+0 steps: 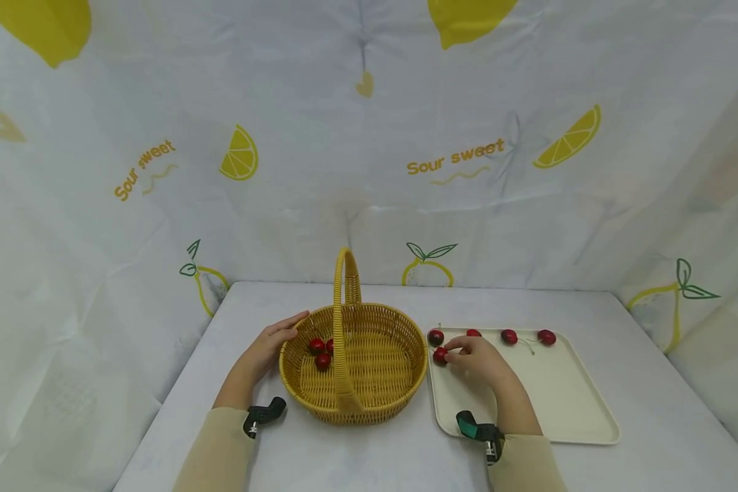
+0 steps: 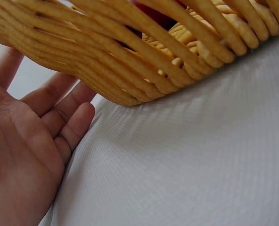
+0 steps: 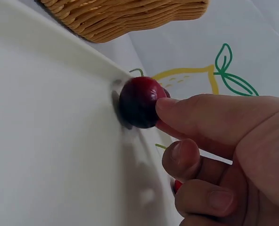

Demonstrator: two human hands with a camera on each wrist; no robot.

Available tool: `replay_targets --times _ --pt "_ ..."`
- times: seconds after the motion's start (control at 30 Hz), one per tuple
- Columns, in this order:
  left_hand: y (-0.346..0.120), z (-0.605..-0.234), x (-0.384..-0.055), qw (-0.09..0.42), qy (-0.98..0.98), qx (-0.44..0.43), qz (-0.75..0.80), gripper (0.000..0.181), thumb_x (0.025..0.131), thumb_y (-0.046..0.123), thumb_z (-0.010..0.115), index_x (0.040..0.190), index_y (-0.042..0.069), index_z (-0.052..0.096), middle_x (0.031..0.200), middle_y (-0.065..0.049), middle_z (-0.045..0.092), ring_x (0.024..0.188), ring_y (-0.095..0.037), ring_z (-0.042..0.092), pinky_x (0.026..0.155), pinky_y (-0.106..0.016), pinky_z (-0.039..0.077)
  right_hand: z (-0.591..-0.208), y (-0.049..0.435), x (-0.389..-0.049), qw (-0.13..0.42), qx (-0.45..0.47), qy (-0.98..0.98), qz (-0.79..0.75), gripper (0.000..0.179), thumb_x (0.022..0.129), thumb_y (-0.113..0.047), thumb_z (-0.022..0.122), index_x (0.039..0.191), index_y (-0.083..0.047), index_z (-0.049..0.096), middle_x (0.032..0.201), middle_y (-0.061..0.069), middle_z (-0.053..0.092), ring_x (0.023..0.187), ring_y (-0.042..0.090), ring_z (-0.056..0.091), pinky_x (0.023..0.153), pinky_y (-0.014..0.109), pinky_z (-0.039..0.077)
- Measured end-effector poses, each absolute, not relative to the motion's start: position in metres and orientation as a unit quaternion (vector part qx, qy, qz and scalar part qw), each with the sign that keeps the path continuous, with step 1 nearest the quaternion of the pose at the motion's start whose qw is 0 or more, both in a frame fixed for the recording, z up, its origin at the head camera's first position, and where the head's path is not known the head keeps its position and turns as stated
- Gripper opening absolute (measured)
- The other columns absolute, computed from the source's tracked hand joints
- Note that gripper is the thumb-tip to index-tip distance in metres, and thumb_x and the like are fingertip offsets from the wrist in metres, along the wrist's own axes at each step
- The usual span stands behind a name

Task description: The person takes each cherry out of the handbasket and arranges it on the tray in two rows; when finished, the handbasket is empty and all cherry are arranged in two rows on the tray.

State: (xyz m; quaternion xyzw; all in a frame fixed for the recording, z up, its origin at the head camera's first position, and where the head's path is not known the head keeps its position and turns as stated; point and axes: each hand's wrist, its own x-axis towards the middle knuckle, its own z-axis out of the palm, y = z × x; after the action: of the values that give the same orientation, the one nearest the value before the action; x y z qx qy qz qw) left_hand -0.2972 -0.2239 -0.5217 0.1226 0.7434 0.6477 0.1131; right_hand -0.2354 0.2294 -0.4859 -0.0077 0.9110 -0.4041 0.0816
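A yellow wicker basket (image 1: 378,406) with a tall arched handle stands in the middle of the table, several red cherries (image 1: 322,361) lying in its left part. Against the basket's left outer side rests my left hand (image 1: 268,350), its fingers extended along the wicker, as the left wrist view also shows. My right hand (image 1: 481,360) is over the left edge of a cream tray (image 1: 566,403), pinching a dark red cherry (image 3: 142,102) between thumb and finger. Another cherry (image 1: 435,337) sits just behind it in the tray's corner.
More cherries lie along the tray's back edge, among them a stemmed cherry (image 1: 509,336) and one farther right (image 1: 547,337). The tray stands close to the basket's right side. A white lemon-print cloth (image 1: 344,171) hangs behind the table.
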Motion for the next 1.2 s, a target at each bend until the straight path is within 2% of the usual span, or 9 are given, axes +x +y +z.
replay_targets --times 0.2,0.53,0.77,0.93,1.2 --pt "-0.225 -0.523 -0.298 0.114 0.742 0.126 0.648 0.054 0.101 0.020 0.055 0.154 0.013 0.049 0.162 -0.007 0.039 0.154 -0.031 0.023 0.123 -0.055 0.011 -0.484 0.228 -0.231 0.102 -0.016 0.906 -0.411 0.022 0.093 -0.015 0.072 0.114 -0.007 0.074 0.084 0.006 0.060 0.072 0.021 0.054 0.064 0.033 0.046" --pt "-0.225 -0.522 -0.297 0.112 0.751 0.120 0.640 0.053 0.101 0.022 0.055 0.153 0.015 0.050 0.161 -0.004 0.040 0.153 -0.030 0.024 0.123 -0.055 0.014 -0.476 0.239 -0.228 0.134 -0.023 0.908 -0.397 0.023 0.092 -0.022 0.075 0.113 -0.011 0.075 0.093 0.005 0.064 0.081 0.022 0.057 0.070 0.036 0.048" --pt "-0.226 -0.523 -0.298 0.117 0.747 0.119 0.644 0.054 0.101 0.020 0.053 0.154 0.013 0.049 0.162 -0.006 0.039 0.154 -0.031 0.023 0.123 -0.056 0.011 -0.459 0.240 -0.223 0.091 -0.034 0.898 -0.430 0.034 0.094 -0.028 0.075 0.122 -0.008 0.072 0.087 0.005 0.059 0.084 0.022 0.051 0.071 0.036 0.042" --pt "-0.226 -0.523 -0.297 0.115 0.744 0.123 0.647 0.054 0.101 0.021 0.055 0.154 0.012 0.049 0.162 -0.008 0.039 0.154 -0.032 0.022 0.123 -0.057 0.010 -0.443 0.237 -0.219 0.073 -0.041 0.872 -0.482 0.042 0.096 -0.029 0.073 0.130 -0.005 0.068 0.083 0.006 0.054 0.080 0.021 0.047 0.066 0.032 0.039" --pt "-0.225 -0.523 -0.298 0.111 0.749 0.120 0.643 0.053 0.101 0.022 0.055 0.153 0.013 0.050 0.162 -0.006 0.040 0.154 -0.030 0.023 0.123 -0.055 0.012 -0.421 0.221 -0.210 0.052 -0.077 0.839 -0.536 0.043 0.096 -0.027 0.074 0.133 -0.008 0.066 0.083 0.009 0.055 0.077 0.020 0.048 0.061 0.028 0.040"
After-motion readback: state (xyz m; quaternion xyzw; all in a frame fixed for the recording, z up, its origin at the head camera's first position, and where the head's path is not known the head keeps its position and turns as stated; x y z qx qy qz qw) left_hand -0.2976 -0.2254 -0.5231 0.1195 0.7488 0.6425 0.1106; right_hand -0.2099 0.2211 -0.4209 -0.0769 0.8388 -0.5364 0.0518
